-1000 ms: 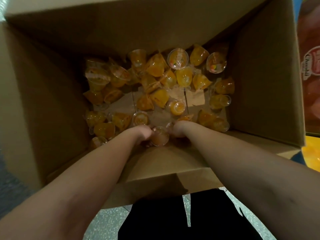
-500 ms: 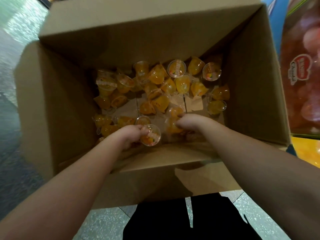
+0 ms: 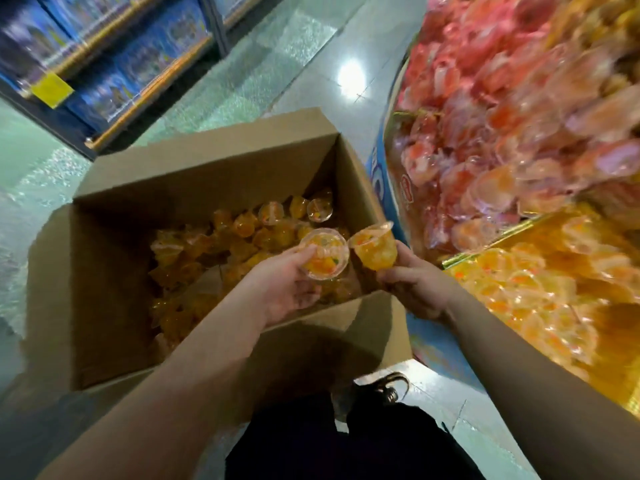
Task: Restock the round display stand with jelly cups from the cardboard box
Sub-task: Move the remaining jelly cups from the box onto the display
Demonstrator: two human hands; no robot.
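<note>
We grip one jelly cup (image 3: 323, 258) in the left hand (image 3: 284, 289), another cup (image 3: 375, 249) in the right hand (image 3: 415, 287). We advise carrying both level to the yellow section (image 3: 540, 282) of the display stand (image 3: 388, 181), clear of the cardboard box (image 3: 207, 161).

Single head view, worn camera, looking steeply down and forward from above the box (image 3: 114, 271), close, arm's reach. Wide-angle, frame tilted. Box fills centre-left, floor (image 3: 249, 81) beyond its far edge, stand (image 3: 519, 168) along the right edge, blurred, probably motion. No second view to overlap.
</note>
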